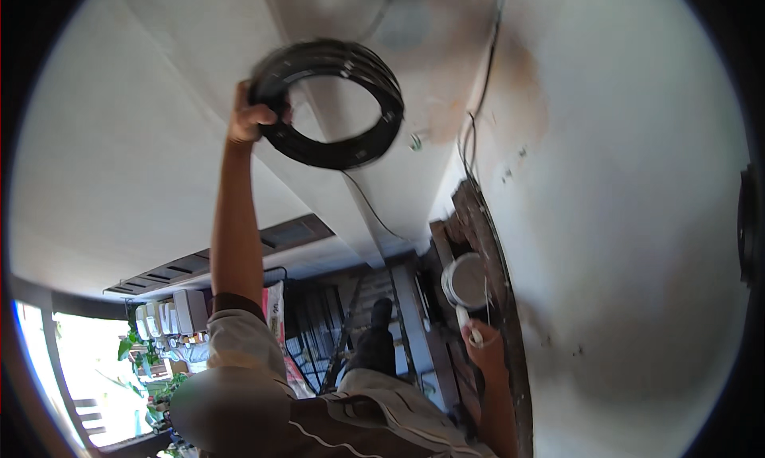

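Note:
A coil of black cable (pixel 351 151) is raised high in my left hand (pixel 253 115), whose thumb and fingers are closed round the coil's left side. A thin dark strand (pixel 370 203) trails below it; whether it belongs to the coil I cannot tell. Lower on the right, my right hand (pixel 488 350) is closed round a white handle-like piece (pixel 464 318). Right above that is a round white thing with a greyish face (pixel 468 281). The two look joined, but the picture is not sharp enough to be sure.
A pale wall (pixel 629 219) rises on the right, with a dark wooden edge (pixel 490 227) along it. Black cables (pixel 476 151) run up the corner. Beyond my body are a ladder-like frame (pixel 370 291) and dark bars (pixel 311 315). White containers (pixel 159 321) and plants stand by the bright opening at left.

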`<state>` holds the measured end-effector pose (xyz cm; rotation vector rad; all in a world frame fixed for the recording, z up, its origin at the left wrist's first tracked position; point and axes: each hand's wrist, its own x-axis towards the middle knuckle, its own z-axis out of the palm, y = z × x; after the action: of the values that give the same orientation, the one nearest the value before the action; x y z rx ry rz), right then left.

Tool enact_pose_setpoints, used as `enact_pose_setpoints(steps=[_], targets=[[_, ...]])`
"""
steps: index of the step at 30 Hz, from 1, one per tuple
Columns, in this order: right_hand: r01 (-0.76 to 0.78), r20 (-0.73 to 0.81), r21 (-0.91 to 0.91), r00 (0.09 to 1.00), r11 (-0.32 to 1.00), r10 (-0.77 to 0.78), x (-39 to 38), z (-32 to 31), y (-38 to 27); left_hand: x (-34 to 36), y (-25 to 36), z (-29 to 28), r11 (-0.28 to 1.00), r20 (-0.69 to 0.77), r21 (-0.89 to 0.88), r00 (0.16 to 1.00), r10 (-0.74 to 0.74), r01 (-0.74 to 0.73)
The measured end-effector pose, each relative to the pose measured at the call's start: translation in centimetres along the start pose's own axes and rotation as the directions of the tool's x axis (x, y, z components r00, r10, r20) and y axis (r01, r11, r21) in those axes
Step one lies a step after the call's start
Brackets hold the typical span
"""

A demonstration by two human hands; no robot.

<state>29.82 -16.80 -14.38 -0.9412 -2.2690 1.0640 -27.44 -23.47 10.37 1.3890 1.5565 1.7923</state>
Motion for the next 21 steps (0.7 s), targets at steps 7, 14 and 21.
enact_pose_setpoints(steps=[7, 14, 21], targets=[[0.07, -0.148, -0.221, 0.984, 0.973, -0.105, 4.4, 1.7, 1.1, 0.5, -1.3, 0.0, 0.992, -0.003, 0.061, 0.994, 0.112, -0.111], [-0.079, -0.169, -0.279, 0.985, 0.957, 0.032, 4.2, 6.5, 8.6, 1.4, -3.1, -3.5, 0.991, 0.234, -0.012, 0.963, 0.135, -0.136], [-0.196, -0.094, -0.318, 0.98, 0.928, 0.175, 7.1, 10.5, 16.9, 1.5, -2.1, -3.2, 0.975, 0.298, 0.097, 0.941, 0.162, -0.199]])
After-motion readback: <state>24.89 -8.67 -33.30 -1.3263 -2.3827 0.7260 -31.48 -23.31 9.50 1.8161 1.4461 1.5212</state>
